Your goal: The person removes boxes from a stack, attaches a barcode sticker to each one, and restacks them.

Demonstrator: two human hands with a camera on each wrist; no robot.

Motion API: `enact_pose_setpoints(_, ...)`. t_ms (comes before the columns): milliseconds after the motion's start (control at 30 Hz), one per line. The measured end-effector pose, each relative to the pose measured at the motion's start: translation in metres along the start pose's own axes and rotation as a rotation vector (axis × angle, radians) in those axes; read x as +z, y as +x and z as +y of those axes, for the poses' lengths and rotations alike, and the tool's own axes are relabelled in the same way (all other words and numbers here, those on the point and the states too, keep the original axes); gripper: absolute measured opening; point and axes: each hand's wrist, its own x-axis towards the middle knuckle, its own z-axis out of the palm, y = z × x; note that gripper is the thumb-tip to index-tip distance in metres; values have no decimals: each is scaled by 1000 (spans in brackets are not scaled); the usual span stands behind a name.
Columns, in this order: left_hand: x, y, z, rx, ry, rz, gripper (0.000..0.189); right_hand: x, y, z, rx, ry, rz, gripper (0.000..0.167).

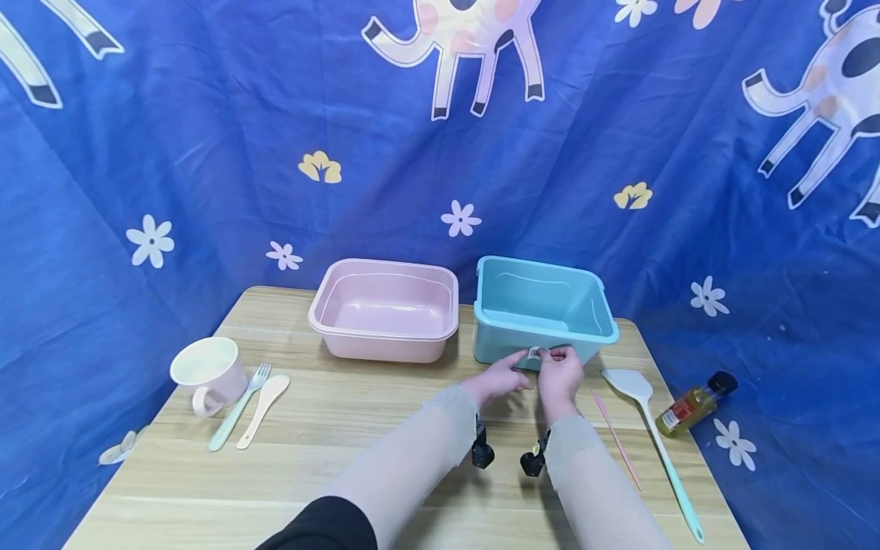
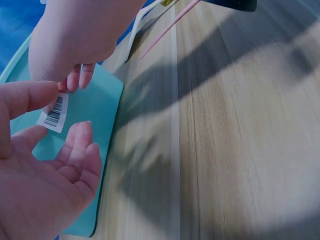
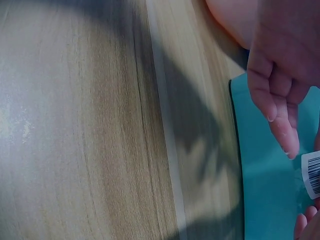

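Observation:
A white barcode label (image 2: pixel 54 114) sits on the front wall of the teal bin (image 1: pixel 543 330); in the head view it looks curved away from the plastic. My right hand (image 1: pixel 560 380) has its fingers curled at the label's right edge, with the thumb and a fingertip apparently pinching it. Left of the label is my left hand (image 1: pixel 503 380). Its thumb and index finger reach towards the label, spread apart, while the other fingers (image 2: pixel 80 145) hang loosely beside the bin. In the right wrist view, only fingertips of my right hand (image 3: pixel 306 221) show at the lower right corner.
A pink basin (image 1: pixel 385 347) stands left of the bin. On the table's left lie a mug (image 1: pixel 209 374), a fork (image 1: pixel 241 409) and a rice paddle (image 1: pixel 264 409). To the right are a pink stick (image 1: pixel 616 441), a spatula (image 1: pixel 663 451) and an oil bottle (image 1: pixel 690 409).

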Motion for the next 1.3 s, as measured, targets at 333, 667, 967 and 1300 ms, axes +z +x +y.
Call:
enact_pose_setpoints(333,2,-1,0,16,31,52,72,0,1,1,1,12,-14,18)
enact_pose_setpoints(667,4,1,4,-6,-30,-18,80,1,3,2,9,-6,-10,19)
enact_pose_setpoints(967,4,-1,8,0,-2,-13,82,-1,2,0,12,-6,-34,13)
enact_pose_setpoints(1300,4,0,7,-14,-13,-19,83,-4,2,-1,19,-31,-46,12)
